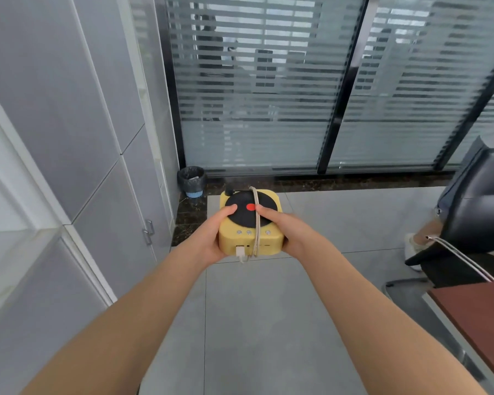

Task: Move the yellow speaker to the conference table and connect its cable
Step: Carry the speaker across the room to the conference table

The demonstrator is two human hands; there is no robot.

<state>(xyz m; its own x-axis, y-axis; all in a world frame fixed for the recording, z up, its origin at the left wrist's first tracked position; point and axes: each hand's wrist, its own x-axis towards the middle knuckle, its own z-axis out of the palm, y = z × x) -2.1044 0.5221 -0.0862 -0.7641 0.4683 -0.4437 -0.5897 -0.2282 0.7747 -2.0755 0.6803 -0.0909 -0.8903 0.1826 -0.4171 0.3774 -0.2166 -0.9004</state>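
Both hands, left hand [211,238] and right hand [285,232], are gripping the chunky yellow speaker [251,223] midair above the floor, black disc with red dot on top, beige cable [256,220] wrapped around it.

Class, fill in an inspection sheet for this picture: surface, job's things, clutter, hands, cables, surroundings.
Surface: table corner at lower right; speaker not on it.
Job's things: speaker held over the floor.
Clutter: nothing seen.
Hands: left hand and right hand grip the speaker's sides, thumbs on top.
Cables: cable wrapped round the speaker, plug at its front; another cord crosses the chair.
Surroundings: bin in the corner, striped glass wall, cabinet.
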